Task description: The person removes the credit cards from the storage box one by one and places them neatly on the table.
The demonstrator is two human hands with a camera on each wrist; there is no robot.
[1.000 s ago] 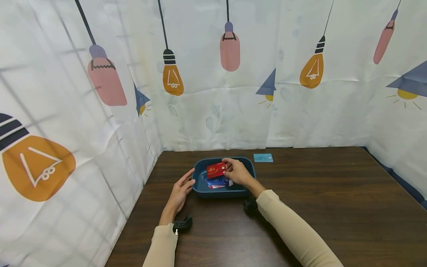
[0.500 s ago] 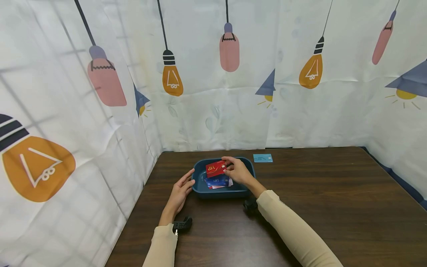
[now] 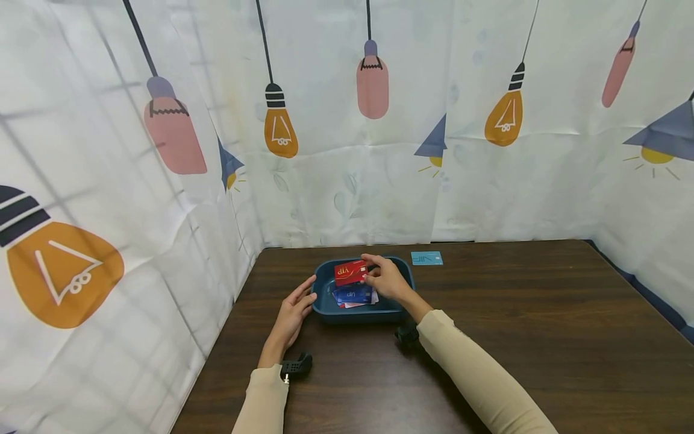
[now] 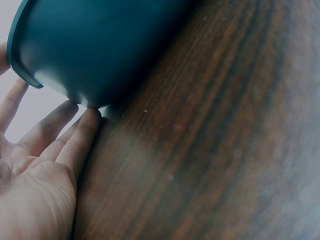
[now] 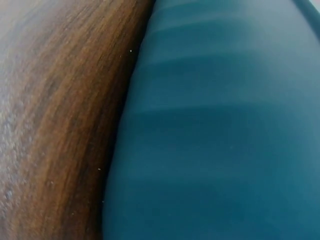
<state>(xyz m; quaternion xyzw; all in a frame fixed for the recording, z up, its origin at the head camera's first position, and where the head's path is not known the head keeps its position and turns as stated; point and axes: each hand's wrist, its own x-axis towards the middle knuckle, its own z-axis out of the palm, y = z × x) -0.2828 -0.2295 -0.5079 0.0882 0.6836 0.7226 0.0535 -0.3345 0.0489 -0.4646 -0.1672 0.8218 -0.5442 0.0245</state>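
Right hand (image 3: 386,281) pinches a red card (image 3: 350,273) above the blue bin (image 3: 324,304); its grip is closed on the card's edge. Left hand (image 3: 293,313), fingers straight, rests against the bin's left wall, probably steadying it on the tabletop (image 3: 542,337).

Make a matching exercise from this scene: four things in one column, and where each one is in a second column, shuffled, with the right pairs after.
Things:
1. red card
2. light blue card
3. dark blue card
4. left hand

Places:
A. lying flat on the table behind the teal tray
B. lying in the bottom of the tray
C. against the tray's outer left wall, fingers straight
D. pinched in the right hand above the tray

Pairs: 1-D, 2-A, 3-B, 4-C
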